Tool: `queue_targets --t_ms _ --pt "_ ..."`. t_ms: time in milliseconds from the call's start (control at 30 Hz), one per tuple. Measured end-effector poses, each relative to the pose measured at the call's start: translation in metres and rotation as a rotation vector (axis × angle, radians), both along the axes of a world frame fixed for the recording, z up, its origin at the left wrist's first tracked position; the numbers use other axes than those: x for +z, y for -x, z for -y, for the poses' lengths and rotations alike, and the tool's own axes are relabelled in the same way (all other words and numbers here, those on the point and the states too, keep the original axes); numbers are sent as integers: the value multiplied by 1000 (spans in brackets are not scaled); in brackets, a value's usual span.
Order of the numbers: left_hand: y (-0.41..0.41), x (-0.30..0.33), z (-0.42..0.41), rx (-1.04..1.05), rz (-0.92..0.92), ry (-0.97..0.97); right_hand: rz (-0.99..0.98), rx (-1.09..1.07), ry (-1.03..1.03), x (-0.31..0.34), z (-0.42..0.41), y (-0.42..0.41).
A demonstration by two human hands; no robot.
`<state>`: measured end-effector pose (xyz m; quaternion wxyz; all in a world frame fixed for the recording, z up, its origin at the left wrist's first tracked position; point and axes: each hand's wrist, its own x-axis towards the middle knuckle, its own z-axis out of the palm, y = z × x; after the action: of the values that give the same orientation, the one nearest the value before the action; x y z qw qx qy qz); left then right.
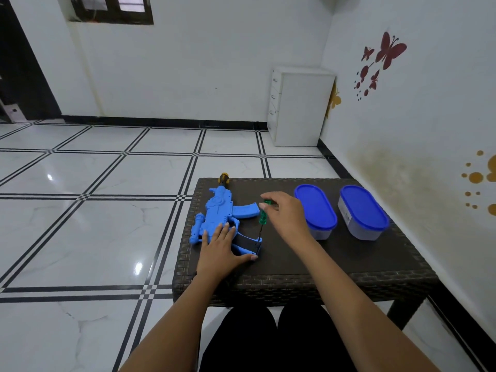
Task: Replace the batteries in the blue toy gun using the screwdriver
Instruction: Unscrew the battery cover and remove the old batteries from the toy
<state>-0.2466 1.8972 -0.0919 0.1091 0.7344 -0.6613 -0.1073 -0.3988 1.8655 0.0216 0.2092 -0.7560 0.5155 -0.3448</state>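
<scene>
Your right hand (pixel 284 213) is pinching the green screwdriver (pixel 263 214), standing near-upright mid-frame, tip meeting the blue toy gun (pixel 217 218) grip; your left hand (pixel 221 249) is pressing flat, fingers spread, on it.

The toy gun (pixel 218 218) lay on the table (pixel 295 267) at its left side, muzzle toward the far edge. The left hand (pixel 221 251) rested on its near end. Just right of it stood the screwdriver (pixel 261 218) (tip down on the gun's grip), the right hand (pixel 285 214) at its handle. Further right sat two lidded containers (pixel 316 210) (pixel 362 212), side by side.
</scene>
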Motion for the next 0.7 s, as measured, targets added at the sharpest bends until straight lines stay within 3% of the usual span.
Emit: queue_targets --t_ms 100,400,700 --pt "0 1 -1 1 1 1 81 -27 16 -4 -1 1" --pt "0 2 0 4 -9 -3 24 -2 -52 0 3 5" --pt "1 1 0 8 -2 6 33 -51 26 -8 3 5"
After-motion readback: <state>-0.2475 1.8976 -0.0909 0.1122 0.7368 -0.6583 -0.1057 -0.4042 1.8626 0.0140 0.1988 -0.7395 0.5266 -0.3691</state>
